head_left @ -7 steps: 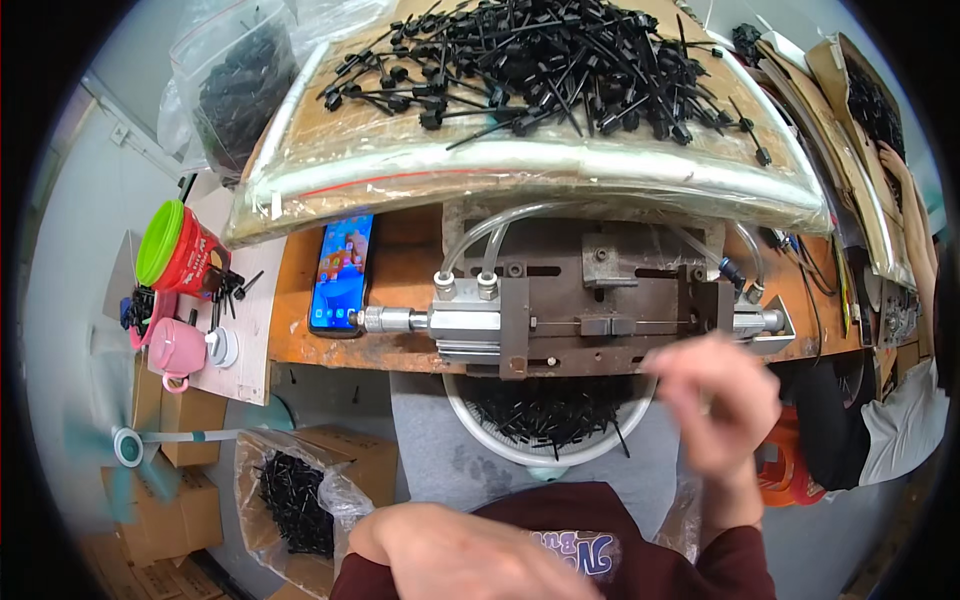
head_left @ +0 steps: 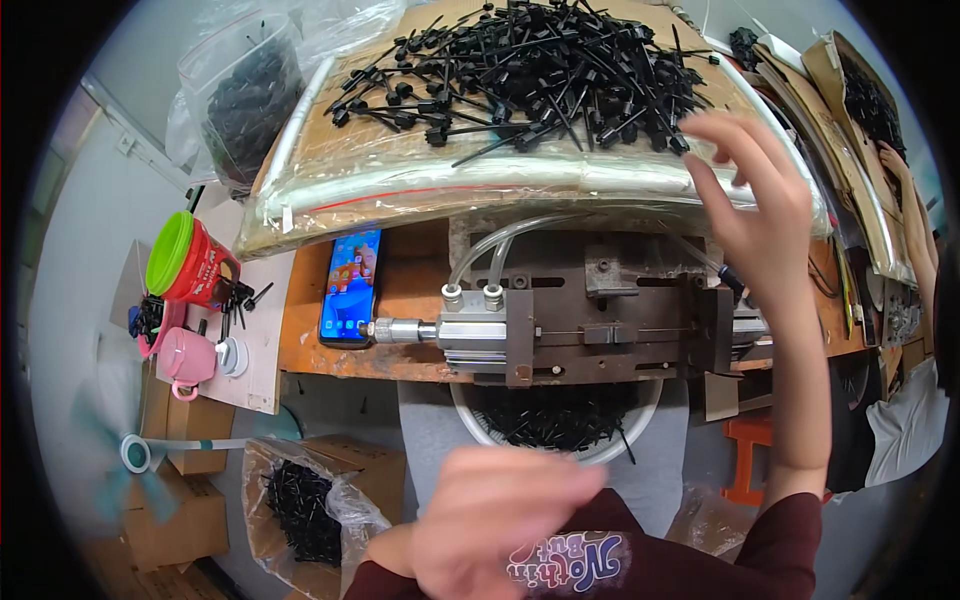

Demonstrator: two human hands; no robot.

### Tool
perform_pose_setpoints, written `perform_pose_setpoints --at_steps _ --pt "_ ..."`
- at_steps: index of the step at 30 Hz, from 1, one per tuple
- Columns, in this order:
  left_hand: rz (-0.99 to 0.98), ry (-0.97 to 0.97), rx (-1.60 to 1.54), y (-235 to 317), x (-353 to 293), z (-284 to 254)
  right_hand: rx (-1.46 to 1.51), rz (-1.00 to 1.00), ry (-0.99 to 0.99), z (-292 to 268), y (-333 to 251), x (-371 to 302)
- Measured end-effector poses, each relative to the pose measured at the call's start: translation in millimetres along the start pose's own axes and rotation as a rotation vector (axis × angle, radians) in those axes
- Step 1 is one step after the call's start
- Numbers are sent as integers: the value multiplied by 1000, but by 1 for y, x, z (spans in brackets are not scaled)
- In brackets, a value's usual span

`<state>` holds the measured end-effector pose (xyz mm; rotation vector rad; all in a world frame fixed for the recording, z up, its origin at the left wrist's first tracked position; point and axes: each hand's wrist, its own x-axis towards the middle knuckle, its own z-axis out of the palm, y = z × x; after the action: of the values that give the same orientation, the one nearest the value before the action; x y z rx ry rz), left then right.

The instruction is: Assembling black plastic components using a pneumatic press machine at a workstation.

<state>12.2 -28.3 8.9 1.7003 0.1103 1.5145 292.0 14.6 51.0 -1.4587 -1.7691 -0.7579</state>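
Note:
My right hand (head_left: 762,195) is raised over the right front edge of the cardboard tray (head_left: 400,160). Its fingers are apart, with nothing seen between them. Close to its fingertips lies the heap of black plastic pieces (head_left: 560,70), each with a thin stem and a thicker head. My left hand (head_left: 490,510) is low in front of my body, smeared by motion, so its fingers cannot be read. Between my hands and the tray sits a metal bench fixture (head_left: 610,335) with a pneumatic cylinder (head_left: 472,335) and clear hoses. Beneath it a white basket (head_left: 470,425) holds more black pieces.
A phone (head_left: 350,285) lies on the wooden bench left of the fixture. Farther left are a red bucket (head_left: 205,265), a pink cup (head_left: 187,360) and a fan (head_left: 135,453). A lined box (head_left: 370,465) of black pieces stands lower left. Another person's arm (head_left: 905,190) shows at right.
My right hand has moved up and away from beside the fixture to the heap, its fingers spreading. The left hand has risen slightly. The whole view has shifted a little.

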Motion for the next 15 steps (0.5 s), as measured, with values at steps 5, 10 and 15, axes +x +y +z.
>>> perform_pose_setpoints --at_steps 5,10,15 --pt "141 -144 2378 67 19 37 -532 -374 -342 11 35 34" --pt "-19 -1784 3528 123 42 65 -466 -621 -376 31 63 44" --pt "-631 -1599 3377 102 46 95 -263 -526 -533 38 61 50"
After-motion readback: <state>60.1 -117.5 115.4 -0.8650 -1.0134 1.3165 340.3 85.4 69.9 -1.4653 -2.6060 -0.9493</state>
